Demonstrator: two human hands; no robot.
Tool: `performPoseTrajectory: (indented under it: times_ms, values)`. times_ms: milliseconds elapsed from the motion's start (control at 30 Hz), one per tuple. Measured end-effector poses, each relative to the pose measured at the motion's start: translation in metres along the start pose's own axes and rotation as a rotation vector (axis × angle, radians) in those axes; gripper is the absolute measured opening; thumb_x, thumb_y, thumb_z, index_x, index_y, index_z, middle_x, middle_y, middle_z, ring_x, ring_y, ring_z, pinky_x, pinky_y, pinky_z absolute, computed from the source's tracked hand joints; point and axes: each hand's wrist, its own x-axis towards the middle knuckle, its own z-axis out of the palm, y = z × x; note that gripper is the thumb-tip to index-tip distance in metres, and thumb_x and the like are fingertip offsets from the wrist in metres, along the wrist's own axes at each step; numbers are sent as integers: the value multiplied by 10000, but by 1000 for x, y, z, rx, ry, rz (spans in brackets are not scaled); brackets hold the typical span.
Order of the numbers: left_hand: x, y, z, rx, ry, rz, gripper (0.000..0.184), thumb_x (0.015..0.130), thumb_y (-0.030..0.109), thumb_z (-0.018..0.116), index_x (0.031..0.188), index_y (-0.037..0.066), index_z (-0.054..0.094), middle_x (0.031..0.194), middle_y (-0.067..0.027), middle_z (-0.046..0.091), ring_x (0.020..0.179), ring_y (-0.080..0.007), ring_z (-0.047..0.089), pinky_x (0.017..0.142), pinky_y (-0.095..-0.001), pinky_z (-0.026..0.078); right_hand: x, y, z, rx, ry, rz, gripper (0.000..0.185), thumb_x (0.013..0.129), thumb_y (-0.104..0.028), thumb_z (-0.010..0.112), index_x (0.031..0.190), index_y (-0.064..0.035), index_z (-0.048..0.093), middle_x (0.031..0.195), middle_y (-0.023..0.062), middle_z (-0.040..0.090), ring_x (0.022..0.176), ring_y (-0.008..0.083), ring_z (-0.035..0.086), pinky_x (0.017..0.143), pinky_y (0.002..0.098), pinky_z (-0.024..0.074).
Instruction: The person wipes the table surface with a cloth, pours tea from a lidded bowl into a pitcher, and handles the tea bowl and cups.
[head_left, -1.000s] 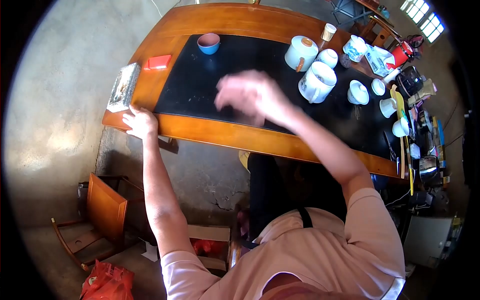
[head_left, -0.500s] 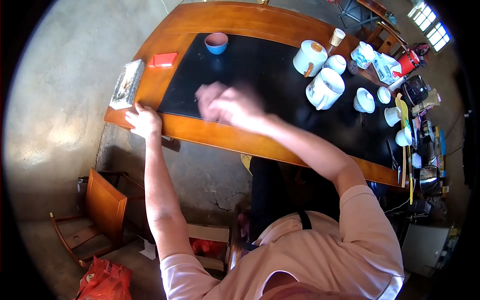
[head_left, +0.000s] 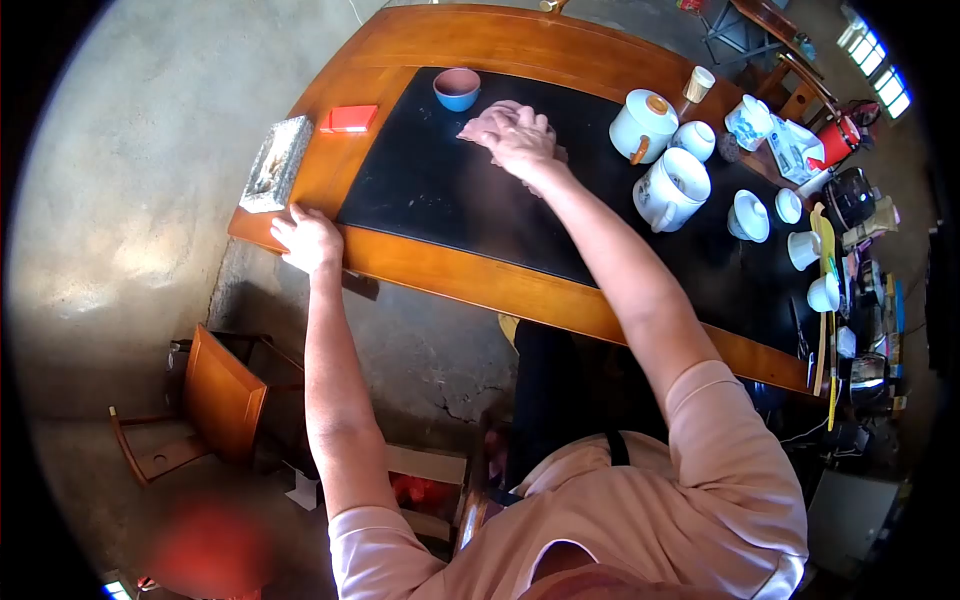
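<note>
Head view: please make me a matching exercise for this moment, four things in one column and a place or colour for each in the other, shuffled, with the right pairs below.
Things
1. Left hand
2. Cloth
3. Small bowl
4. Flat rectangular item

Places and colours
A. Blue outside, reddish inside
B. At the wooden table edge
C. Bright red all over
D. Under the right hand, on the black tabletop panel

Pairs: 1-B, 2-D, 3-A, 4-C

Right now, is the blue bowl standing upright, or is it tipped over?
Upright: the blue bowl opens upward, its reddish inside visible above the blue outer wall.
</note>
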Motion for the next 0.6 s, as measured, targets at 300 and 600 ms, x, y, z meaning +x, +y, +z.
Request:
performPoseTrajectory:
  times_ms: [300,600]
  values:
    - [-1,-1,-3,-29,-33,14,411,960,299,455,1328,119,486,1368,-164,386,1324,-305,338,1003,-523,381,-81,-95,0,684,-824,-1123,369,785,-123,610,1145,-144,686,1008,120,674,924,264,630,848,367,508]
    - [2,-3,4,-41,-12,-13,430,971,311,414,1357,132,471,1446,-161,341,1398,-319,259,1059,-552,319,46,-83,59,170,35,-584,570,917,-420,544,1410,-149,451,1444,133,416,1321,320,383,1117,455,274]
